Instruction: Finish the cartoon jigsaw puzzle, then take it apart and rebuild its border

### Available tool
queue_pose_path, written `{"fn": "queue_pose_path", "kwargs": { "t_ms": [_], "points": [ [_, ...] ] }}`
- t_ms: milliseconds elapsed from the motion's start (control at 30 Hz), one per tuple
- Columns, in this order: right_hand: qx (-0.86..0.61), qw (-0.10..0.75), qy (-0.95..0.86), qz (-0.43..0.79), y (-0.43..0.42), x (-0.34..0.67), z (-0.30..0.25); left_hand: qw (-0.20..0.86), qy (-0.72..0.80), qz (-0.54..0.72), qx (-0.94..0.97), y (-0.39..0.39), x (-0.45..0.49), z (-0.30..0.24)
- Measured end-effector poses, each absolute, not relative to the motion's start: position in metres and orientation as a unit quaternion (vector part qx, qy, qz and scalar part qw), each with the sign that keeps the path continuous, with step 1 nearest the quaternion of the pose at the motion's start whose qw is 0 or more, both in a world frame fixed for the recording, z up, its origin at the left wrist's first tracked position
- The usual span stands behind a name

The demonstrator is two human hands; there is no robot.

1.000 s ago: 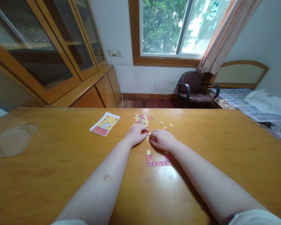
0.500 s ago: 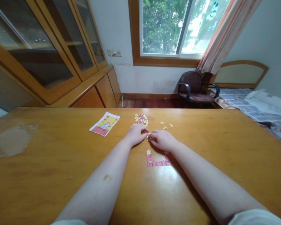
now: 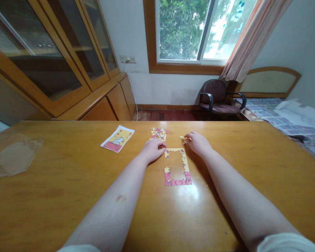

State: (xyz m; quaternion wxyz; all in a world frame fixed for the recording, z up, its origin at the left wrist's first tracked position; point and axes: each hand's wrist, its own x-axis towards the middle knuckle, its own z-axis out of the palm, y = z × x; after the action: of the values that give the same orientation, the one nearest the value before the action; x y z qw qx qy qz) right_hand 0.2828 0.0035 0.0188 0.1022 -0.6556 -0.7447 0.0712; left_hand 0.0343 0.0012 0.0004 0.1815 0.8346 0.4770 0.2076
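Note:
A small jigsaw frame [image 3: 185, 167], yellow above and pink below, lies on the wooden table [image 3: 55, 182] with its middle unfilled. My left hand [image 3: 153, 148] rests curled beside the frame's top left corner, fingertips touching the table near it. My right hand [image 3: 198, 141] has reached out past the frame's top right corner, its fingertips pinching at a few loose pieces [image 3: 183, 138]. Whether a piece is lifted I cannot tell. A heap of loose pieces [image 3: 159, 133] lies just beyond my left hand.
A picture card [image 3: 117, 138] with the puzzle's image lies to the left. A clear plastic bag [image 3: 12, 157] sits at the table's far left. Beyond the table stand glass-door cabinets [image 3: 55, 52], a dark armchair [image 3: 220, 98] under the window, and a bed [image 3: 291, 119] at right.
My right hand left the frame's top edge and moved up and right to the scattered pieces, uncovering the frame's upper part. My left hand has barely moved.

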Motion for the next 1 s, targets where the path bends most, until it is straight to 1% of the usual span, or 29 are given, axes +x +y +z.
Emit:
{"fn": "queue_pose_path", "kwargs": {
  "t_ms": [133,267,400,467,533,600,700,767,867,1000],
  "points": [
    [-0.592,0.079,-0.793,0.118,0.009,0.287,0.012,0.180,0.481,0.206,0.833,0.001,0.035,0.001],
    [-0.611,0.063,-0.780,0.118,0.010,0.285,0.010,0.183,0.483,0.202,0.832,0.000,0.036,0.003],
    [-0.631,0.065,-0.765,0.114,0.008,0.283,0.012,0.191,0.487,0.209,0.827,0.000,0.036,0.004],
    [-0.633,0.080,-0.760,0.124,0.006,0.281,0.014,0.195,0.485,0.217,0.825,0.000,0.036,0.002],
    [-0.646,0.118,-0.741,0.141,0.005,0.279,0.014,0.196,0.484,0.227,0.822,0.002,0.035,0.000],
    [-0.663,0.180,-0.706,0.171,0.004,0.276,0.014,0.193,0.484,0.237,0.820,0.003,0.035,-0.001],
    [-0.644,0.286,-0.662,0.256,0.003,0.268,0.010,0.189,0.488,0.259,0.812,0.004,0.034,-0.002],
    [-0.606,0.338,-0.641,0.327,0.001,0.260,0.007,0.187,0.488,0.279,0.806,0.004,0.035,0.000],
    [-0.571,0.378,-0.602,0.411,-0.004,0.248,0.005,0.184,0.477,0.305,0.803,0.003,0.035,0.002],
    [-0.556,0.394,-0.569,0.460,-0.013,0.235,0.007,0.190,0.460,0.310,0.810,0.001,0.035,0.004]
  ]
}}
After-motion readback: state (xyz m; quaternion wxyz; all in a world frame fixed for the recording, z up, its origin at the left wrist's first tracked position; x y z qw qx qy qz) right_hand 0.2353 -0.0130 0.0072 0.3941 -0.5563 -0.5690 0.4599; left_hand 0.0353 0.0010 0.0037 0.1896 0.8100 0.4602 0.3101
